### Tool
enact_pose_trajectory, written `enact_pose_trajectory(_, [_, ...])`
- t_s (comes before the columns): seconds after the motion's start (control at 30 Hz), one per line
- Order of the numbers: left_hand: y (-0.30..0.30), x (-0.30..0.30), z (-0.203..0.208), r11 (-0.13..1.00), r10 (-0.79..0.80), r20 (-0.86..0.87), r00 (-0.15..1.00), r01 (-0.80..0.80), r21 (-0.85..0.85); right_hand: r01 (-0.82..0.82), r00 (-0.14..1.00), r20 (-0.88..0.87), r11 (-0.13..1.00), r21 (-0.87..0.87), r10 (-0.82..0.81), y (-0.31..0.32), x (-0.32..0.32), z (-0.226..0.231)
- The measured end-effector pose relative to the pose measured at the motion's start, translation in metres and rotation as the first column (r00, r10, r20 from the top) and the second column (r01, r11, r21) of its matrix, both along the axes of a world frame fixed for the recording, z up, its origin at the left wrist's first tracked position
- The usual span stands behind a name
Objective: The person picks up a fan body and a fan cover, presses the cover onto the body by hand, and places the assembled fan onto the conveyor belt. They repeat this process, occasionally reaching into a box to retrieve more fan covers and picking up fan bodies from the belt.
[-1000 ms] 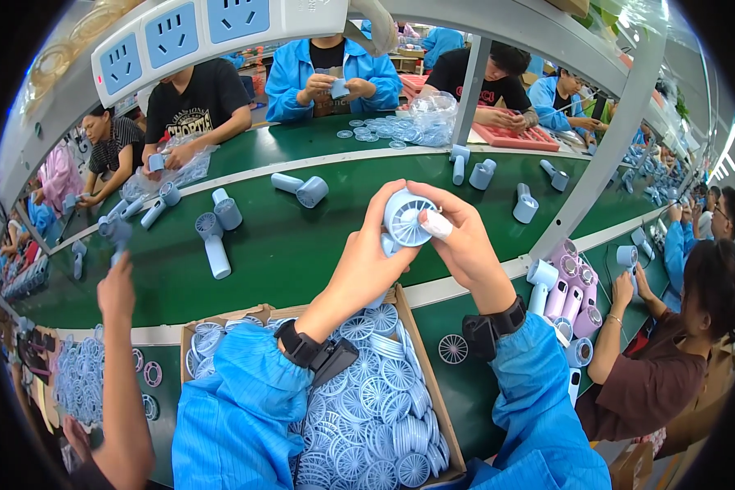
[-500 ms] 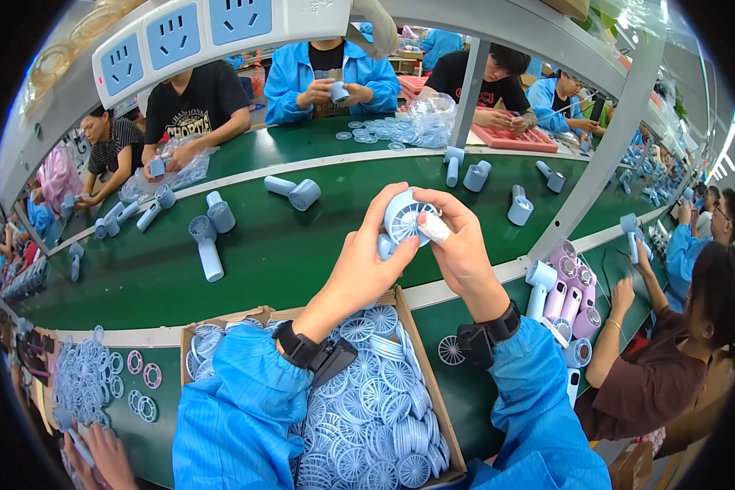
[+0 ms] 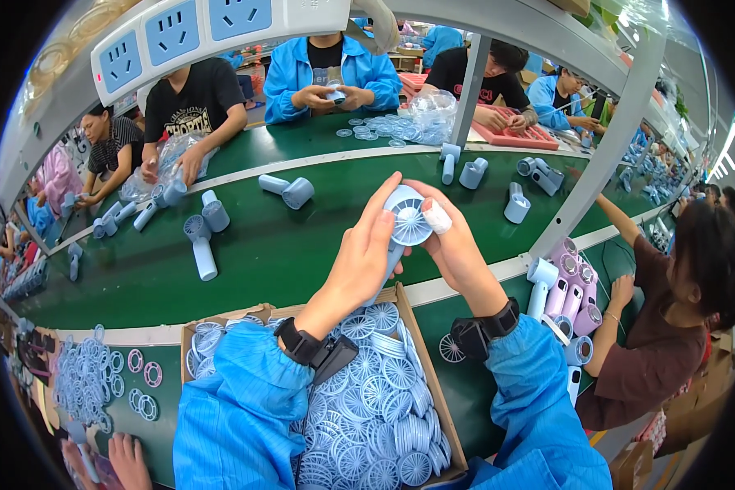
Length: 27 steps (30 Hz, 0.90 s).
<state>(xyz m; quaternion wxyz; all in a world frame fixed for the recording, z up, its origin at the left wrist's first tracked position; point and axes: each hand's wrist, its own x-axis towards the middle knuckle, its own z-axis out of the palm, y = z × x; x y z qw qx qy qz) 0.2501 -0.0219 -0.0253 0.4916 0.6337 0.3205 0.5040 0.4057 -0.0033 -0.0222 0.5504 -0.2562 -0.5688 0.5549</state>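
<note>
Holding a pale blue handheld fan (image 3: 407,222) up over the green conveyor belt (image 3: 261,245), both hands close on it: the left hand (image 3: 366,260) wraps the handle and the back of the head, fingers curled round it, while the right hand (image 3: 456,243) pinches the rim of the round head, its taped thumb (image 3: 438,216) pressed on the front grille. The fan sits between the two hands, grille side toward the camera, well above the cardboard box (image 3: 433,384) of loose blue-white grilles (image 3: 376,400) just below the wrists. One stray grille (image 3: 452,349) lies on the bench beside the box (right of it).

To seat a grille well, imo: keep the left-hand grip firm so the head can't twist, press evenly round the rim w/ the thumb rather than at one spot, and check the edge sits flush all round. More fan bodies (image 3: 200,245) lie on the belt beyond, and co-workers sit across it.
</note>
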Motion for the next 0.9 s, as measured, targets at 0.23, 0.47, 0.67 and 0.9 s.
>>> enact_pose_trajectory(0.23, [0.007,0.001,-0.002,0.992,0.048,-0.024,0.999,-0.045,0.121,-0.003,1.000,-0.010,0.999,0.041,0.003,-0.001,0.001,-0.003])
enact_pose_trajectory(0.47, [0.010,-0.005,-0.003,0.996,-0.029,-0.017,0.999,0.028,-0.085,0.027,0.998,0.065,0.997,-0.070,-0.022,0.011,-0.002,-0.017])
enact_pose_trajectory(0.67, [0.029,-0.008,-0.023,0.917,-0.043,0.022,0.999,0.048,-0.396,0.140,0.974,0.190,0.989,-0.052,-0.128,0.033,-0.007,-0.057])
enact_pose_trajectory(0.9, [0.074,-0.043,-0.086,0.843,0.407,0.110,0.907,-0.327,-0.426,0.474,0.850,0.254,0.881,0.012,-0.461,0.100,0.078,-0.127])
